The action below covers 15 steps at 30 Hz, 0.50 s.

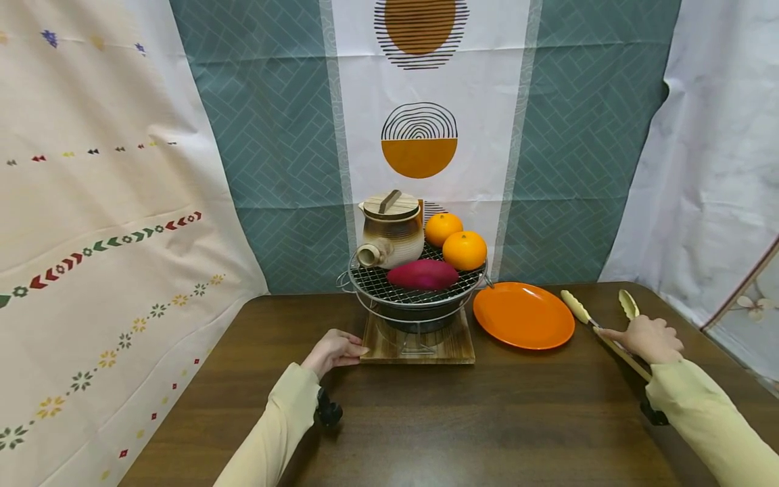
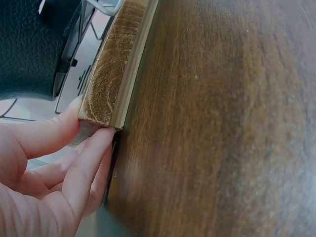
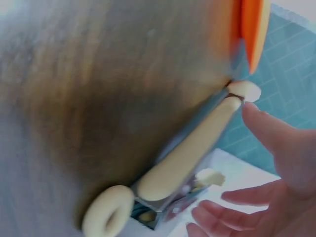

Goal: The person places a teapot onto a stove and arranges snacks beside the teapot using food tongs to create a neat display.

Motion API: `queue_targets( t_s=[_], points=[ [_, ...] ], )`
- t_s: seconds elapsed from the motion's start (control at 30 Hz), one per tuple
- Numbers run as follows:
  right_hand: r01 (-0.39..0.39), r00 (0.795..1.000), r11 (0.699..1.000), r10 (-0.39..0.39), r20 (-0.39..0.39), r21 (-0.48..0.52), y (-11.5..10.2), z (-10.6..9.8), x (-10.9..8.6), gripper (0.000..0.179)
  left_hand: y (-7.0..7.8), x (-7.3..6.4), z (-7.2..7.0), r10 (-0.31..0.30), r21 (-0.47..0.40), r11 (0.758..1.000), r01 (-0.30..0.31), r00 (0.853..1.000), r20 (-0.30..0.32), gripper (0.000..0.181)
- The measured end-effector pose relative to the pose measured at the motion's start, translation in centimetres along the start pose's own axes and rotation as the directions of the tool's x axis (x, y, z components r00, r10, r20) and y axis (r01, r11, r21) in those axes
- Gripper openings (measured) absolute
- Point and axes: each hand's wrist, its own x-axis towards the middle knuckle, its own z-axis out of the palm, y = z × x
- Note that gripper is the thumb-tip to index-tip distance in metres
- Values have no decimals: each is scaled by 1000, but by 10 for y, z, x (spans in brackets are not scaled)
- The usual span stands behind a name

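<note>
My left hand (image 1: 333, 352) pinches the front left corner of a square wooden board (image 1: 379, 346). Seen from the left wrist, the thumb (image 2: 54, 129) lies against the board's upper edge and the fingers at its lower edge. On that board stands a dark round grill (image 1: 420, 316) with a wire rack. My right hand (image 1: 652, 340) is over cream-tipped tongs (image 1: 629, 358), which lie spread on the table. In the right wrist view its fingers are loose and apart, and its thumb (image 3: 261, 121) is close to the tongs' handle (image 3: 190, 150); contact cannot be told.
The grill rack carries a lidded clay pot (image 1: 392, 233), two oranges (image 1: 465, 251) and a purple sweet potato (image 1: 422, 274). Right of the grill lies an orange plate (image 1: 523, 315). Patterned curtains (image 1: 280, 149) hang behind the brown table (image 1: 487, 433).
</note>
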Motion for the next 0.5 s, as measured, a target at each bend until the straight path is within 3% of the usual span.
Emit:
queue_targets(
  t_s=[0.1,0.2,0.37,0.5],
  points=[
    [99,991,995,-98,-92,6,-7,0,-3,91,0,0,-1,-2,-6,1000,2,1000,7,31],
    [192,968,981,-191,-164,-7,-17,-2,-5,83,-1,0,-2,3,-16,1000,-3,1000,12,30],
    [334,920,942,-330,-212,-18,-35,-4,-9,79,-1,-4,-1,26,30,999,-26,1000,-10,25],
    [407,885,913,-395,-244,-3,-48,-1,-13,76,0,-11,-1,60,93,994,-58,998,-19,22]
  ],
)
